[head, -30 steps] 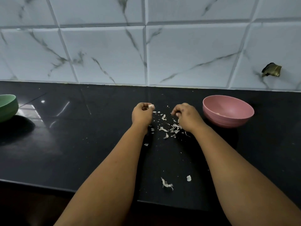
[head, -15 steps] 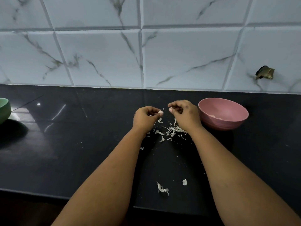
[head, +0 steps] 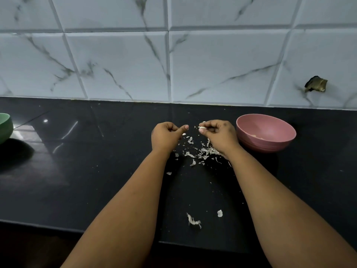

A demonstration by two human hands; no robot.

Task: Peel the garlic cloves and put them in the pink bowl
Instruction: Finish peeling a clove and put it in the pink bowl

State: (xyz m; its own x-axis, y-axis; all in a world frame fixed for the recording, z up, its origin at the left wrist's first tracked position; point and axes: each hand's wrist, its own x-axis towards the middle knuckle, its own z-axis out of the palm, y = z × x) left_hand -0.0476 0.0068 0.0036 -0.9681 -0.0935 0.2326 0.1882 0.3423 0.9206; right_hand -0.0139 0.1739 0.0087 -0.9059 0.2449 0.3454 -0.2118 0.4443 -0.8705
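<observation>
My right hand (head: 219, 135) pinches a small white garlic clove (head: 201, 129) at its fingertips, just left of the pink bowl (head: 249, 122). The bowl sits on the black counter, with a few pale pieces lying at its bottom. My left hand (head: 166, 136) hovers a short gap to the left of the clove. Its fingers are curled and its thumb points toward the right hand, and I see nothing in it. Torn garlic skins (head: 205, 151) lie scattered on the counter under and between both hands.
A green bowl (head: 4, 127) stands at the far left edge of the view. Two more skin scraps (head: 194, 221) lie near the counter's front edge (head: 58, 227). A tiled wall (head: 173, 64) closes off the back.
The clove passed from my left hand's fingertips to my right hand. The hands came together over the skins, then drew a little apart.
</observation>
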